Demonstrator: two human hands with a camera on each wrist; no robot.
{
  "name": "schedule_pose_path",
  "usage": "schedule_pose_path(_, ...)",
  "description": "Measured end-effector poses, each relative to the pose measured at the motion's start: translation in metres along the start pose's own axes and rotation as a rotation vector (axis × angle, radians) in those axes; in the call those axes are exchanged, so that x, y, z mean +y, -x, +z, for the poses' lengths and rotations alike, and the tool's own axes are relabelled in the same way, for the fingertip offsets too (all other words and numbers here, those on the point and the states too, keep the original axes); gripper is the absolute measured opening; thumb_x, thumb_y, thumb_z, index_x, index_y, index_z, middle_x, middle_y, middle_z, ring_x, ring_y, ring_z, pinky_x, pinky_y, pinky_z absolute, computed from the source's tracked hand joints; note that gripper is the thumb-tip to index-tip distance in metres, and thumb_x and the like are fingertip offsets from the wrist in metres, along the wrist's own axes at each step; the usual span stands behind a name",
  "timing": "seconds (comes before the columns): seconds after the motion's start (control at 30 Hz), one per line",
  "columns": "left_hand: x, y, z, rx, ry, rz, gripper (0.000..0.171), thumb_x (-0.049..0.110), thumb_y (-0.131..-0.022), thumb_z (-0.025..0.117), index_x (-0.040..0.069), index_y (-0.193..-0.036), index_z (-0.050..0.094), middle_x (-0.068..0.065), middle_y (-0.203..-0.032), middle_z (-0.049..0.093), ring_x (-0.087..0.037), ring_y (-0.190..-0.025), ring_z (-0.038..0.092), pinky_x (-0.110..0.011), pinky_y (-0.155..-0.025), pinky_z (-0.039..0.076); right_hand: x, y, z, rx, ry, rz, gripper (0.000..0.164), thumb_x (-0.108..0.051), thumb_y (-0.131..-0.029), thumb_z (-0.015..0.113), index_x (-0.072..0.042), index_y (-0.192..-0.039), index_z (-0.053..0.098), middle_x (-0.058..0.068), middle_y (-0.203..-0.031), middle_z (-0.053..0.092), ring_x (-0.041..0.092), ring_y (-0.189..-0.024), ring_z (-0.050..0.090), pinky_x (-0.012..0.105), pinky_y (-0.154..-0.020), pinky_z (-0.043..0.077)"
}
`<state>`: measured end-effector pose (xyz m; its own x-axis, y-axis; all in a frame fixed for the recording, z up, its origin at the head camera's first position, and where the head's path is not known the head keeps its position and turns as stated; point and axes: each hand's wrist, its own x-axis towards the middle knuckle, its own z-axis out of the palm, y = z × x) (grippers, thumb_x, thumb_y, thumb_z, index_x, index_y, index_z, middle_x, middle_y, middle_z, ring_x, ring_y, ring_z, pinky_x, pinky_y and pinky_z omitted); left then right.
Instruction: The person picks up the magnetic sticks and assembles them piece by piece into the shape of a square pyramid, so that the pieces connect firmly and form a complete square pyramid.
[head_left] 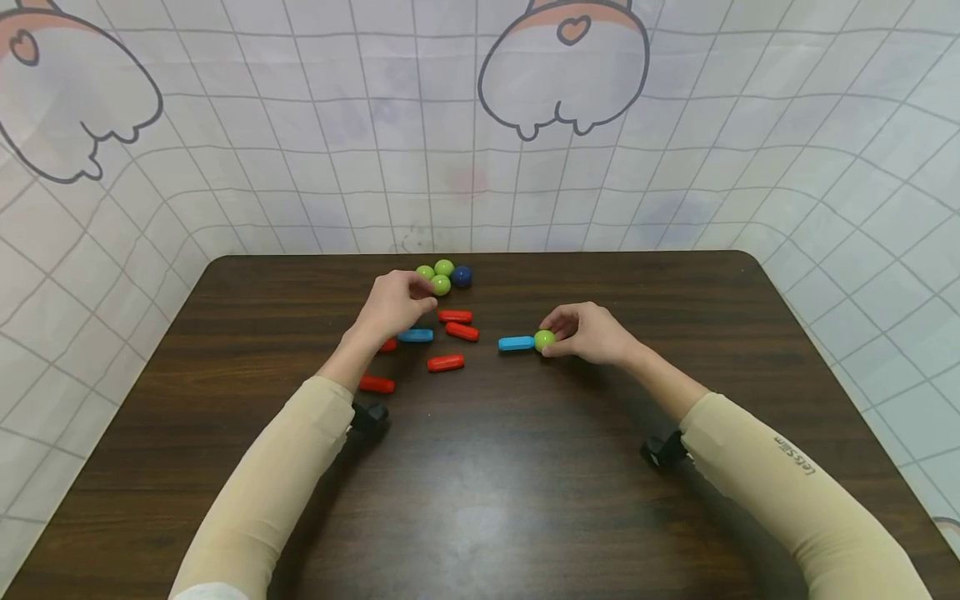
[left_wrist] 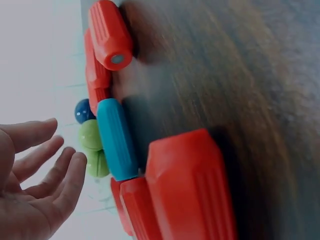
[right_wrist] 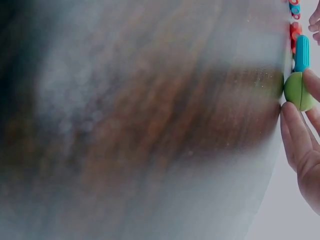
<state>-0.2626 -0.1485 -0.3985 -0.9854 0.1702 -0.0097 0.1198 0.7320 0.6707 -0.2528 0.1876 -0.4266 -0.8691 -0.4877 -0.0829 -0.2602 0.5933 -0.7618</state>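
Note:
My right hand (head_left: pixel 597 334) pinches a green ball (head_left: pixel 544 340) between thumb and fingers at the tabletop. End to end with that ball lies a blue rod (head_left: pixel 516 343), pointing left; in the right wrist view the rod (right_wrist: pixel 302 52) meets the ball (right_wrist: pixel 293 91). My left hand (head_left: pixel 395 302) is held above the rods, its loosely bent fingers (left_wrist: pixel 74 177) holding nothing. Just beyond its fingertips sits a cluster of green balls (head_left: pixel 444 267) with a dark blue ball (head_left: pixel 462 276). Another blue rod (head_left: pixel 416 335) lies below the left hand.
Several red rods lie about the left hand, among them one near the balls (head_left: pixel 454 317), one farther forward (head_left: pixel 446 362) and one by the wrist (head_left: pixel 377 384). The dark wooden table (head_left: pixel 480 467) ends at a white gridded curtain (head_left: pixel 450 167).

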Motion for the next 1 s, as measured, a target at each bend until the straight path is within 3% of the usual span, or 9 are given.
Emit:
schedule_pose_path(0.2,-0.006,-0.014,0.008,0.040,-0.008,-0.018,0.041,0.013,-0.096,0.072,0.004,-0.135,0.061,-0.020,-0.117,0.065,-0.034,-0.109,0.060,-0.049,-0.092,0.050,0.000,0.000,-0.001,-0.008,-0.001,0.006,0.032,-0.015,-0.087,0.085,-0.005,-0.115,0.072,0.007,-0.106,0.070,0.024,-0.100,0.066,0.040,-0.086,0.055)
schedule_pose_path(0.37,-0.006,-0.023,0.011,0.007,-0.050,-0.041,0.047,0.014,-0.097,0.072,0.008,-0.142,0.058,-0.019,-0.118,0.062,-0.033,-0.109,0.057,-0.048,-0.088,0.051,-0.001,-0.002,-0.001,-0.014,-0.002,0.014,0.032,-0.015,-0.087,0.084,-0.005,-0.115,0.072,0.007,-0.105,0.070,0.024,-0.100,0.066,0.039,-0.086,0.055)
schedule_pose_path(0.57,-0.003,-0.028,0.013,-0.047,-0.100,-0.052,0.054,0.016,-0.098,0.071,0.005,-0.148,0.053,-0.020,-0.121,0.060,-0.033,-0.109,0.056,-0.047,-0.090,0.049,-0.002,-0.002,-0.001,-0.017,-0.014,0.019,0.032,-0.014,-0.087,0.085,-0.005,-0.114,0.072,0.007,-0.105,0.070,0.024,-0.100,0.066,0.040,-0.087,0.055)
schedule_pose_path(0.73,-0.002,-0.029,0.014,-0.070,-0.101,-0.058,0.048,0.015,-0.097,0.072,0.005,-0.142,0.058,-0.021,-0.122,0.060,-0.034,-0.111,0.056,-0.048,-0.092,0.049,0.000,-0.003,0.001,-0.029,-0.018,0.020,0.032,-0.015,-0.087,0.085,-0.005,-0.114,0.072,0.006,-0.104,0.071,0.023,-0.100,0.067,0.039,-0.088,0.055)
schedule_pose_path(1.0,-0.001,-0.031,0.014,0.006,-0.103,-0.042,0.038,0.016,-0.095,0.073,0.003,-0.129,0.063,-0.020,-0.119,0.057,-0.033,-0.109,0.051,-0.046,-0.090,0.047,-0.001,-0.004,-0.002,-0.021,-0.022,0.020,0.031,-0.013,-0.086,0.085,-0.005,-0.114,0.072,0.007,-0.104,0.071,0.024,-0.099,0.067,0.040,-0.087,0.055)
